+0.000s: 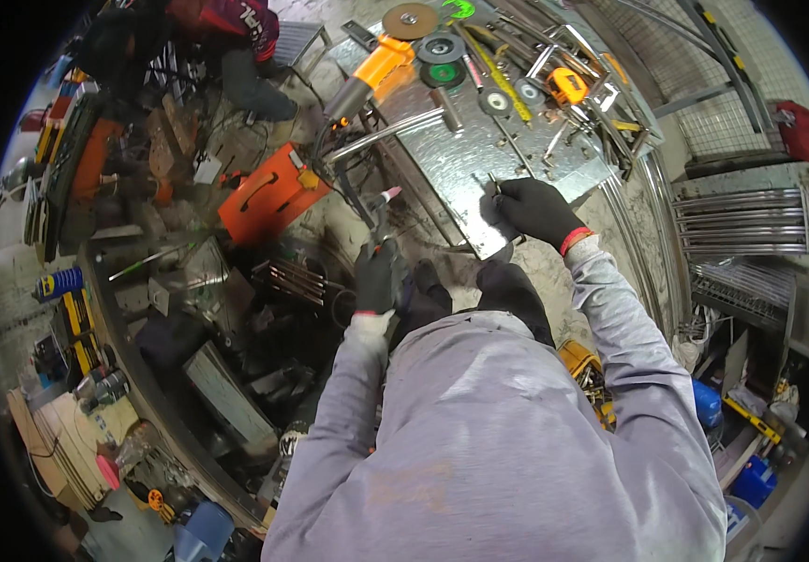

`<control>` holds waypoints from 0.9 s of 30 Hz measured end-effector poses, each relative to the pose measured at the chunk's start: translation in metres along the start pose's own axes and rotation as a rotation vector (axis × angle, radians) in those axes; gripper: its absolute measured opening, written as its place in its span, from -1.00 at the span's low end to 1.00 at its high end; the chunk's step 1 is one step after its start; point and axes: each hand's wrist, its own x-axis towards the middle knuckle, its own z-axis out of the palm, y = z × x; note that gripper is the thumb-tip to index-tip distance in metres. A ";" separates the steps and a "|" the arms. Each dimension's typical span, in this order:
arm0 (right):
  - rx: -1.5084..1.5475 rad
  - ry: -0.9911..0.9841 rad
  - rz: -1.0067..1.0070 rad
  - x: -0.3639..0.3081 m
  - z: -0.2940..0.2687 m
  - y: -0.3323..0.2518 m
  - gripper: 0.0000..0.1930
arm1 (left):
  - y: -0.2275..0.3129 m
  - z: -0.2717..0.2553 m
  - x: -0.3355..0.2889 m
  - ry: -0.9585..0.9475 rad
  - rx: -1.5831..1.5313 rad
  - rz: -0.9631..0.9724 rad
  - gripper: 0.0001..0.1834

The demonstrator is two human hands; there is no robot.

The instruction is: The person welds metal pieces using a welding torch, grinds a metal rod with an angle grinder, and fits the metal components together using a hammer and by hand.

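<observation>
My left hand (pixel 379 279), in a dark glove, is closed around a welding torch (pixel 376 214) with a pink nozzle tip, held off the table's near left corner. My right hand (pixel 534 208), in a dark glove with a red cuff, is over the near end of the shiny metal-topped table (pixel 451 173). Its fingers are pinched together at a small thin piece that is too small to name. Farther up the table lie a hammer (pixel 446 110), an orange angle grinder (pixel 378 70) and several grinding discs (pixel 441 48).
An orange machine box (pixel 273 194) stands on the floor at left. A yellow tape measure (pixel 568 86) and metal rods crowd the table's right side. Metal tubes (pixel 742 222) are stacked at far right. Another person (pixel 250 56) works at upper left.
</observation>
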 end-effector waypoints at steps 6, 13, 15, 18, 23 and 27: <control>-0.092 0.178 0.050 0.001 -0.006 -0.012 -0.60 | -0.048 0.045 0.083 0.056 0.121 -0.050 -0.85; 0.235 0.470 0.369 -0.081 -0.001 0.000 -0.65 | -0.216 0.000 0.241 -0.115 0.004 0.093 -0.80; 0.338 0.489 0.553 -0.132 0.027 0.026 -0.64 | -0.255 0.012 0.263 -0.154 0.091 0.059 -0.80; 0.329 0.433 0.734 -0.201 0.073 0.049 -0.63 | -0.280 -0.002 0.300 -0.189 0.251 0.055 -0.78; 0.366 0.349 1.005 -0.227 0.113 0.035 -0.64 | -0.311 -0.028 0.315 -0.333 0.529 0.054 -0.76; 0.379 0.323 0.916 -0.222 0.140 0.034 -0.60 | -0.306 -0.050 0.307 -0.442 0.748 0.128 -0.75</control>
